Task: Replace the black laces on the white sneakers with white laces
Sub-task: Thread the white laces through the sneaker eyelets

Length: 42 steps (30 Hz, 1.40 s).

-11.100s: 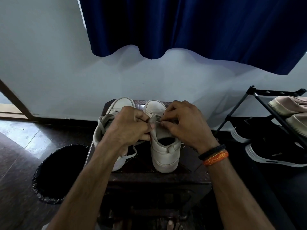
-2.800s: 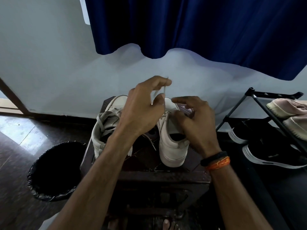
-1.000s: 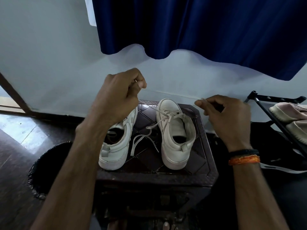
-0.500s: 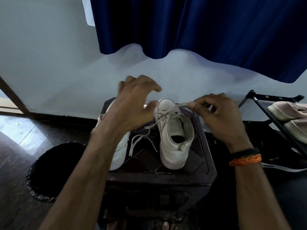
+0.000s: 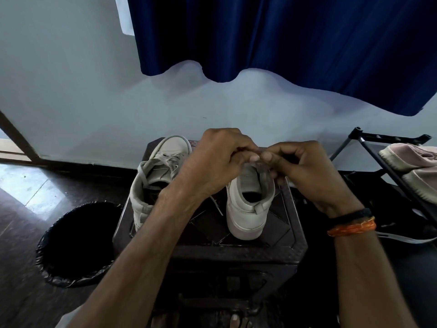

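Setting: pale wall under a blue curtain [image 5: 283,31]; a dark counter [image 5: 293,233] carries the sneakers.
Left hand [image 5: 212,166]: fingers curled, the white lace [image 5: 216,204] apparently pinched above the right sneaker [image 5: 246,209].
Right hand [image 5: 305,171]: fingers curled against the left's; its hold is judged a pinch on the same lace.
Step well done: both ends should be drawn evenly and the knot seated over the tongue.
Count: two sneakers, the left sneaker [image 5: 153,176] already laced; two hands; one bin [image 5: 71,245].

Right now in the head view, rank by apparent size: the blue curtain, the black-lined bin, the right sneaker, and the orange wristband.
1. blue curtain, by far the largest
2. black-lined bin
3. right sneaker, partly covered by both hands, so its gap to the bin is unsure
4. orange wristband, smallest
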Each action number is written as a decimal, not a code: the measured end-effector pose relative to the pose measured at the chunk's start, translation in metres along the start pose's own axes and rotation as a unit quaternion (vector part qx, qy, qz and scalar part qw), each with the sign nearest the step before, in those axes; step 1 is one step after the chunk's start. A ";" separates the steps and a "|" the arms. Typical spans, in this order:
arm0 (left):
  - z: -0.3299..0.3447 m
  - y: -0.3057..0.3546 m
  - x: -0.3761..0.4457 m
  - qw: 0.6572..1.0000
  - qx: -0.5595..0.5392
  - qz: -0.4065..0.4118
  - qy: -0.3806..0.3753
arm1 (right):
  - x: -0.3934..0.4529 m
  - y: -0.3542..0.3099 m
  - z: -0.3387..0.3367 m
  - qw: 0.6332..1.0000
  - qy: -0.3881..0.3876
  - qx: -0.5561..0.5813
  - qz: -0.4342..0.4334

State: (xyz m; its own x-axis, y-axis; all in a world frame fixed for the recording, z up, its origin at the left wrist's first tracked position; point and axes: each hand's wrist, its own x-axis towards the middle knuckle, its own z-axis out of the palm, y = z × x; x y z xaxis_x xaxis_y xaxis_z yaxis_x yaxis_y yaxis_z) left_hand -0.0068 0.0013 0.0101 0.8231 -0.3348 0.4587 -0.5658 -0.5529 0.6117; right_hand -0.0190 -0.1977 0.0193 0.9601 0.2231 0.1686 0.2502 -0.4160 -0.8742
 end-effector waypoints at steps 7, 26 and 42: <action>-0.001 -0.007 0.000 0.997 0.054 -0.040 0.029 | -0.002 0.008 -0.008 0.997 0.067 -0.011 0.034; 0.016 0.002 -0.001 0.997 -0.002 -0.041 0.058 | 0.000 0.010 -0.003 0.992 0.116 -0.050 0.028; 0.044 -0.007 -0.005 0.994 0.065 -0.075 0.035 | 0.001 0.021 0.000 0.985 0.076 -0.112 0.102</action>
State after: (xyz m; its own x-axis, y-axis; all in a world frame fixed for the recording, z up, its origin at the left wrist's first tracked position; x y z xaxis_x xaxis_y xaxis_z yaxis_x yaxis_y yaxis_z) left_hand -0.0044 -0.0273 -0.0248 0.8894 -0.1907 0.4154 -0.4230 -0.6879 0.5898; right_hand -0.0130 -0.2065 0.0012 0.9967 -0.0138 0.0805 0.0541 -0.6266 -0.7775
